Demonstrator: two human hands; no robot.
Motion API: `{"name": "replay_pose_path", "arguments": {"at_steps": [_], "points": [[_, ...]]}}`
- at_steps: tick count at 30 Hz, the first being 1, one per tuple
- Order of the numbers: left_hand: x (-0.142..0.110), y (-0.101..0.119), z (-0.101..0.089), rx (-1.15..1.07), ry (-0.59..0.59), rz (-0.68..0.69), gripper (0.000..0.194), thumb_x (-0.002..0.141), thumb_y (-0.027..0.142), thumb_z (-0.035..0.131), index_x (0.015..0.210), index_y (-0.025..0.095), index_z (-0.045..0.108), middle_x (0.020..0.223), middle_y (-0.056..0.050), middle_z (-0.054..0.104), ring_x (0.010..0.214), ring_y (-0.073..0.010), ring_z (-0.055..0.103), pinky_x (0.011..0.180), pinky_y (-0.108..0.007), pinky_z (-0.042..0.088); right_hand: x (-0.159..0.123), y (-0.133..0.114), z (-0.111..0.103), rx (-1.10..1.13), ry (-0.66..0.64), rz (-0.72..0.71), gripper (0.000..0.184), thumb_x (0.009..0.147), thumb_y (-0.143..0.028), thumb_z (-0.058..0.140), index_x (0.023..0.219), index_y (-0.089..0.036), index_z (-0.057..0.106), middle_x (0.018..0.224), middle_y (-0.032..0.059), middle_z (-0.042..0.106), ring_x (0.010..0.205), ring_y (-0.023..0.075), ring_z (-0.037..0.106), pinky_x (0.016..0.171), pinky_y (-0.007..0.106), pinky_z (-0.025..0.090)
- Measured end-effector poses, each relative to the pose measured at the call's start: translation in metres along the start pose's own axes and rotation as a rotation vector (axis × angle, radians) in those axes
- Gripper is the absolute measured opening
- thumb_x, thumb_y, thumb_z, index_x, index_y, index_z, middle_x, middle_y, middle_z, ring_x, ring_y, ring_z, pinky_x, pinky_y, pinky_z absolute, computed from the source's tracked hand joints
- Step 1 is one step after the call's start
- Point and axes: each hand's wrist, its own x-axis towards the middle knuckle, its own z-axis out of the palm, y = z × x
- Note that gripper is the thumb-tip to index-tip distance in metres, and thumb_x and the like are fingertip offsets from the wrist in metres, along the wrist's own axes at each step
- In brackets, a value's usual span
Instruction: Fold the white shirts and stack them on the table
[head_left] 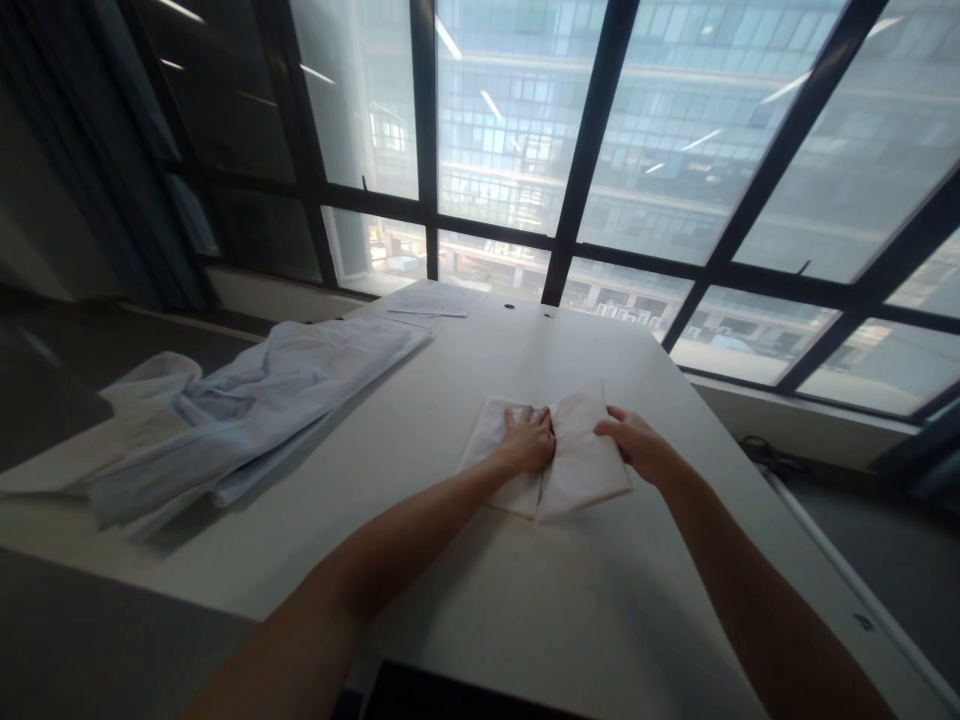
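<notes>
A folded white cloth lies on the white table, creased down its middle. Its left half rests flat, while the right half is raised a little off the tabletop. My left hand presses on the left half beside the crease, fingers spread. At the right edge, my right hand pinches the cloth between thumb and fingers. What kind of cloth item it is, I cannot make out.
A loose pile of white cloth covers the table's left side. Flat white sheets lie at the far end. Tall windows stand beyond the table, with a dark curtain at left. A black object shows at the bottom edge.
</notes>
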Motion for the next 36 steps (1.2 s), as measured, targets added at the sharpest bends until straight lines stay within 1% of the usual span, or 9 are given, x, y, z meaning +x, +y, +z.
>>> {"name": "replay_pose_path", "arguments": {"at_steps": [7,15,17,20,22,24,27,32,36], "points": [[0.003,-0.008,-0.002,-0.246,0.032,-0.019,0.045,0.104,0.028,0.032,0.142,0.019,0.055,0.155,-0.016,0.048,0.147,-0.0354,0.036,0.118,-0.073,0.015,0.007,-0.030,0.030,-0.116,0.066,0.010,0.061,0.070,-0.016,0.063,0.131,-0.014,0.063,0.071,0.0016,0.068,0.058,0.0154,0.060,0.050,0.023,0.047],[-0.006,-0.035,-0.021,-0.743,0.060,-0.096,0.039,0.102,0.031,0.035,0.118,0.016,0.068,0.115,-0.010,0.074,0.109,-0.0228,0.067,0.100,-0.037,0.051,0.014,-0.051,0.071,-0.211,0.091,-0.031,0.048,0.073,-0.014,0.072,0.121,-0.010,0.069,0.065,0.0001,0.066,0.054,0.0124,0.058,0.049,0.020,0.045],[-0.011,-0.050,-0.029,-1.087,0.069,-0.242,0.042,0.103,0.038,0.034,0.119,0.016,0.066,0.110,-0.009,0.075,0.102,-0.0211,0.070,0.094,-0.035,0.054,0.015,-0.053,0.093,-0.212,0.031,-0.081,0.041,0.075,-0.017,0.073,0.116,-0.011,0.071,0.064,-0.0006,0.066,0.052,0.0109,0.056,0.048,0.019,0.044],[-0.017,-0.077,-0.044,-1.354,-0.017,-0.460,0.064,0.104,0.056,0.018,0.111,0.014,0.067,0.086,-0.010,0.073,0.078,-0.0220,0.072,0.077,-0.036,0.059,0.017,-0.046,0.123,-0.194,-0.239,-0.160,0.030,0.085,-0.025,0.067,0.112,-0.015,0.074,0.074,0.0019,0.072,0.055,0.0100,0.059,0.053,0.019,0.048],[-0.020,-0.094,-0.053,-1.281,-0.068,-0.508,0.072,0.103,0.062,0.015,0.105,0.013,0.068,0.076,-0.010,0.071,0.069,-0.0238,0.070,0.069,-0.039,0.060,0.020,-0.033,0.135,-0.216,-0.279,-0.226,0.028,0.090,-0.025,0.059,0.111,-0.015,0.075,0.087,0.0057,0.076,0.064,0.0126,0.066,0.063,0.024,0.054],[-0.022,-0.106,-0.056,-1.067,-0.037,-0.501,0.061,0.104,0.057,0.027,0.112,0.011,0.067,0.083,-0.012,0.074,0.073,-0.0247,0.072,0.071,-0.038,0.060,0.025,-0.014,0.139,-0.299,-0.066,-0.323,0.032,0.091,-0.021,0.053,0.114,-0.015,0.075,0.103,0.0105,0.077,0.085,0.0180,0.071,0.083,0.031,0.057],[-0.022,-0.113,-0.053,-0.774,0.064,-0.510,0.049,0.100,0.038,0.049,0.138,0.008,0.052,0.115,-0.018,0.073,0.097,-0.0249,0.072,0.087,-0.036,0.058,0.033,0.016,0.136,-0.512,0.229,-0.433,0.044,0.093,-0.018,0.047,0.130,-0.011,0.068,0.132,0.0163,0.067,0.125,0.0241,0.060,0.112,0.037,0.042],[-0.028,-0.105,-0.046,-0.497,0.118,-0.491,0.065,0.093,0.022,0.059,0.153,0.012,0.039,0.149,-0.023,0.051,0.137,-0.0313,0.050,0.115,-0.046,0.039,0.026,0.046,0.148,-0.805,0.187,-0.435,0.056,0.100,-0.032,0.041,0.149,-0.006,0.050,0.156,0.0228,0.045,0.147,0.0334,0.037,0.121,0.046,0.028],[-0.035,-0.102,-0.045,-0.033,0.001,-0.103,0.057,0.100,0.023,0.043,0.157,0.028,0.038,0.167,-0.011,0.030,0.156,-0.0295,0.020,0.123,-0.056,0.022,0.006,0.047,0.180,-0.927,0.150,-0.454,0.061,0.100,-0.030,0.038,0.152,0.000,0.043,0.162,0.0289,0.031,0.153,0.0418,0.022,0.120,0.062,0.020]]}}
